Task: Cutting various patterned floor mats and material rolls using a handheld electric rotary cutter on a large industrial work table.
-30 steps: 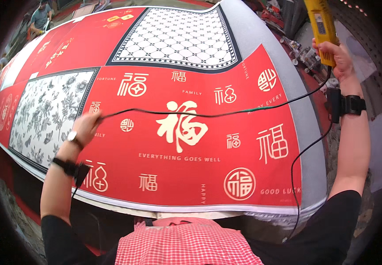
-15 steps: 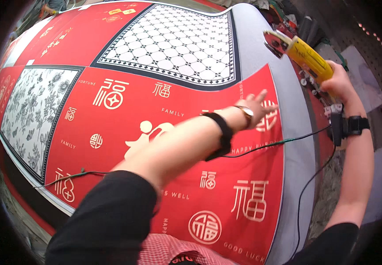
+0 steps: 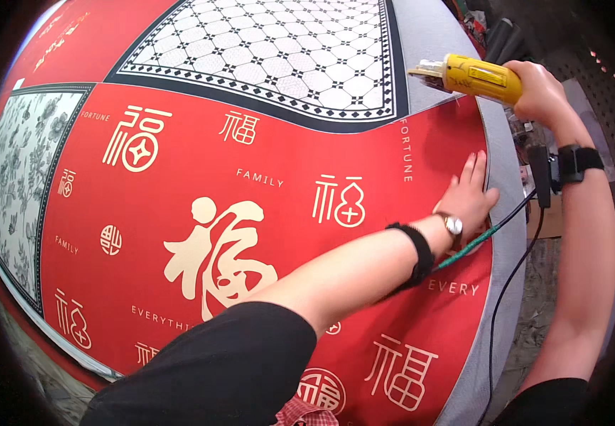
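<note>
My left hand (image 3: 466,201) lies flat with spread fingers near the right edge of a red printed sheet (image 3: 250,160) that bears cream characters. A watch and a black band are on that arm. Above and to its right, my right hand (image 3: 539,92) is wrapped round the yellow barrel of an electric cutter (image 3: 479,77). The cutter's metal head points left, over the border where the red sheet meets a white, black-bordered tile-pattern panel (image 3: 272,53). Whether the head touches the material I cannot tell.
A dark cord (image 3: 500,298) runs down the right side, and a green-wrapped cable (image 3: 467,248) passes beside my left wrist. Grey backing (image 3: 441,44) shows beyond the printed edge. A floral panel (image 3: 23,177) is at the left. Dark rolls (image 3: 503,39) and clutter stand at the far right.
My left hand has moved right and down onto the sheet's edge. My right hand has swung the cutter level and left, over the sheet's corner. The view has shifted closer.
</note>
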`<state>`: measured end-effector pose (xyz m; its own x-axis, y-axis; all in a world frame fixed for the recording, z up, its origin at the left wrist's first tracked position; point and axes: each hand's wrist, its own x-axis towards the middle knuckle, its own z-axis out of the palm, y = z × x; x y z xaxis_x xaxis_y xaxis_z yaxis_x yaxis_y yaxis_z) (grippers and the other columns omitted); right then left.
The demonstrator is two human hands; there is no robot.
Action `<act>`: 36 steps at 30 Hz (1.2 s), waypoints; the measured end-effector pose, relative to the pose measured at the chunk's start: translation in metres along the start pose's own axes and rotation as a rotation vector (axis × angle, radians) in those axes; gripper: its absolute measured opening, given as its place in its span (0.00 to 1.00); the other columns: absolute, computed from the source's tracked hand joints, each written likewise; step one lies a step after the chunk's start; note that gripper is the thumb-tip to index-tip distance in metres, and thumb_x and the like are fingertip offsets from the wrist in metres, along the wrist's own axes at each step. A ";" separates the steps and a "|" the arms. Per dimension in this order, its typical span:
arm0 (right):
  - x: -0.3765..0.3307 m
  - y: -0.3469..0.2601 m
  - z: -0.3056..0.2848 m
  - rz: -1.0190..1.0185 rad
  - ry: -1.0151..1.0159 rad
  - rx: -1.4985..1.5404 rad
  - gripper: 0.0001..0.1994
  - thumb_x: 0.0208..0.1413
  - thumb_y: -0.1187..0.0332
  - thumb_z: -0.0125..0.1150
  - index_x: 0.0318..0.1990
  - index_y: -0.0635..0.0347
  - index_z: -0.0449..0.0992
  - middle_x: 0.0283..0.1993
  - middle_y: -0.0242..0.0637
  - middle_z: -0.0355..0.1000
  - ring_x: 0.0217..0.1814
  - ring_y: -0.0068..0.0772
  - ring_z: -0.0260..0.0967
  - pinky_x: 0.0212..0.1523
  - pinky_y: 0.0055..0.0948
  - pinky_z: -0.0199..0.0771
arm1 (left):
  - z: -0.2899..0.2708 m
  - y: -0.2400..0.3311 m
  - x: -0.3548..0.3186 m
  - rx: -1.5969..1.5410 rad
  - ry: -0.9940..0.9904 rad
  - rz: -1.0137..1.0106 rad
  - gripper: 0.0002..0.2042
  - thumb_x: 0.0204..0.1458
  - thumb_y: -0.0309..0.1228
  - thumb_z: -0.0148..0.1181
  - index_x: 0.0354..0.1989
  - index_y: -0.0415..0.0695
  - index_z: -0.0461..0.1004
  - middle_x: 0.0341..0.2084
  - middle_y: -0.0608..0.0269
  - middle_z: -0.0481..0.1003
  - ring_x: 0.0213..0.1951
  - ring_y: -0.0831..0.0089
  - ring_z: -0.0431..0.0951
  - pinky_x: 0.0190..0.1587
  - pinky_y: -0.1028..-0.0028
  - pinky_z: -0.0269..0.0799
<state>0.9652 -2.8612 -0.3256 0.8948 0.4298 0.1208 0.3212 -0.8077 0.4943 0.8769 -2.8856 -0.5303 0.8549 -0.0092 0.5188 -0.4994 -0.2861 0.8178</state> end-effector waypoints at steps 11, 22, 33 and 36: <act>0.072 -0.052 0.030 -0.061 -0.100 0.085 0.28 0.19 0.79 0.62 0.41 0.62 0.74 0.34 0.44 0.75 0.37 0.42 0.73 0.43 0.32 0.72 | -0.084 -0.037 -0.064 0.334 0.472 0.072 0.04 0.39 0.33 0.55 0.25 0.51 0.69 0.60 0.42 0.56 0.64 0.48 0.51 0.65 0.50 0.36; 0.080 -0.090 0.071 -0.056 -0.376 -0.112 0.29 0.16 0.78 0.68 0.39 0.61 0.77 0.35 0.44 0.76 0.39 0.44 0.74 0.43 0.34 0.74 | -0.102 -0.065 -0.159 0.253 -0.121 -0.133 0.22 0.40 0.29 0.55 0.49 0.41 0.69 0.28 0.57 0.67 0.35 0.63 0.71 0.56 0.51 0.57; 0.086 -0.116 0.149 0.054 -0.609 -0.188 0.28 0.16 0.76 0.70 0.37 0.58 0.78 0.37 0.44 0.76 0.40 0.45 0.74 0.42 0.36 0.74 | -0.063 -0.072 -0.151 0.048 0.033 0.025 0.20 0.45 0.29 0.50 0.51 0.49 0.70 0.27 0.62 0.63 0.35 0.63 0.68 0.51 0.52 0.65; 0.081 -0.116 0.157 0.002 -0.533 -0.168 0.27 0.16 0.76 0.69 0.37 0.60 0.78 0.37 0.45 0.76 0.39 0.44 0.74 0.41 0.35 0.75 | -0.063 -0.070 -0.151 0.037 0.042 0.049 0.21 0.44 0.28 0.50 0.51 0.47 0.70 0.26 0.62 0.63 0.31 0.66 0.69 0.35 0.67 0.73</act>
<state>1.0487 -2.7963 -0.5081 0.9424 0.1295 -0.3084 0.3044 -0.7142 0.6303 0.7744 -2.8042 -0.6503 0.8224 0.0162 0.5687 -0.5343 -0.3215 0.7818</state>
